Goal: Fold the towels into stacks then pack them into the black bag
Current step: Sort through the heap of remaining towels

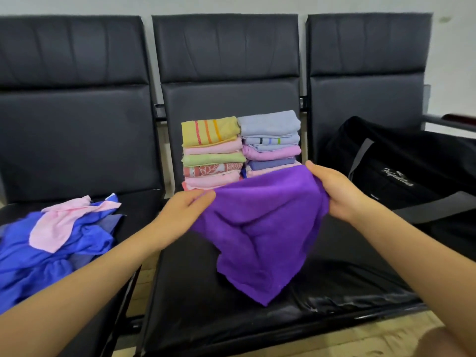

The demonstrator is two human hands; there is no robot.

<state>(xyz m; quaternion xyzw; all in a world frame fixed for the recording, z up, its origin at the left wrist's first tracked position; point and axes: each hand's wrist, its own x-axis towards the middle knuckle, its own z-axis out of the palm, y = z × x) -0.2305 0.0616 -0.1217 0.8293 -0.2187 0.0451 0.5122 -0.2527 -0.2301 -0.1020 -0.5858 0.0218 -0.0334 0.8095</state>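
Here, a purple towel (260,228) is held up above the middle seat (206,305) of a row of black chairs; its upper left corner is pinched by the fingers (203,195) of the left hand (184,215), its upper right edge is gripped by the curled right hand (332,194); two stacks of folded towels (239,150) are set at the seat's back; unfolded blue and pink towels (56,240) are heaped on the left seat; the black bag (412,176) is rested on the right seat.
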